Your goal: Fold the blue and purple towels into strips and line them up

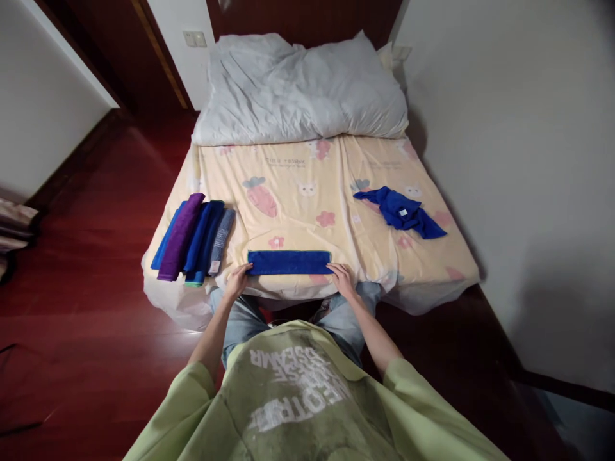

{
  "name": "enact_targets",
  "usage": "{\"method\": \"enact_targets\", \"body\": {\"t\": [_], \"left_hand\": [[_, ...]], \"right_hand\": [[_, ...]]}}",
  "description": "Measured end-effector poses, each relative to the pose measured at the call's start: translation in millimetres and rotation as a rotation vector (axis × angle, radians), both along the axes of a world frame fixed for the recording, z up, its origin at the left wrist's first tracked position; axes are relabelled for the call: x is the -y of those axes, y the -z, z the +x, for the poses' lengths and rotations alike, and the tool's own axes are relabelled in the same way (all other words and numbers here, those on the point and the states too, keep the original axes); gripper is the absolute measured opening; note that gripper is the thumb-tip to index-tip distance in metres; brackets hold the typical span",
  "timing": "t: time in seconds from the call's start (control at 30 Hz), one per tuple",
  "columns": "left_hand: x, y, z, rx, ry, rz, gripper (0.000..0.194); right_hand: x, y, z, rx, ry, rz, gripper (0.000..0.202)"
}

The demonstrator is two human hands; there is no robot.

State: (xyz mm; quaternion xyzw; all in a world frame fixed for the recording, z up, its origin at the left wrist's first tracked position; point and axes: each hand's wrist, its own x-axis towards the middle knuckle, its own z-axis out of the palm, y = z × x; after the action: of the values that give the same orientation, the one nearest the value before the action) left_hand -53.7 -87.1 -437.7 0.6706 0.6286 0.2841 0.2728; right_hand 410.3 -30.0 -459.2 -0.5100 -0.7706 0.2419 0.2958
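A blue towel, folded into a long flat strip, lies crosswise near the front edge of the bed. My left hand pinches its left end, and my right hand pinches the right end. Left of it, several folded towels lie side by side: blue ones, a purple towel and a grey-blue towel with a pale tag. Over on the right, a crumpled blue towel with a small white label rests in a loose heap.
The bed wears a yellow sheet with carrot and rabbit prints. A white quilt is bunched at the headboard. A wall runs along the right, and dark red floor lies to the left.
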Motion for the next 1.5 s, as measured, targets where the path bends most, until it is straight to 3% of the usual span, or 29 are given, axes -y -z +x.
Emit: {"method": "enact_targets", "body": {"t": [0.2, 0.33, 0.5, 0.83, 1.13, 1.37, 1.5], "left_hand": [[3, -3.4, 6, 0.106, -0.171, -0.061, 0.047], [-4, -6.2, 8, 0.063, -0.243, -0.103, 0.035], [-9, -4.7, 12, 0.021, -0.340, -0.120, 0.025], [-18, -6.0, 12, 0.076, -0.362, -0.133, 0.030], [-34, -6.0, 9, 0.162, -0.436, -0.220, 0.038], [-43, -11.1, 8, 0.068, -0.472, -0.297, 0.041], [-44, -18.1, 8, 0.029, -0.453, -0.324, 0.046]], "right_hand": [[5, 0.9, -4, -0.067, 0.073, -0.006, 0.052], [-2, 1.7, -7, -0.118, 0.097, -0.057, 0.047], [-11, 7.1, -10, -0.149, 0.308, -0.174, 0.028], [-22, 19.7, -19, -0.102, 0.419, -0.218, 0.047], [-33, -0.3, -32, -0.136, 0.477, -0.196, 0.047], [-46, -15.0, -36, 0.024, 0.558, -0.338, 0.036], [-47, -22.8, -37, 0.089, 0.530, -0.385, 0.035]]}}
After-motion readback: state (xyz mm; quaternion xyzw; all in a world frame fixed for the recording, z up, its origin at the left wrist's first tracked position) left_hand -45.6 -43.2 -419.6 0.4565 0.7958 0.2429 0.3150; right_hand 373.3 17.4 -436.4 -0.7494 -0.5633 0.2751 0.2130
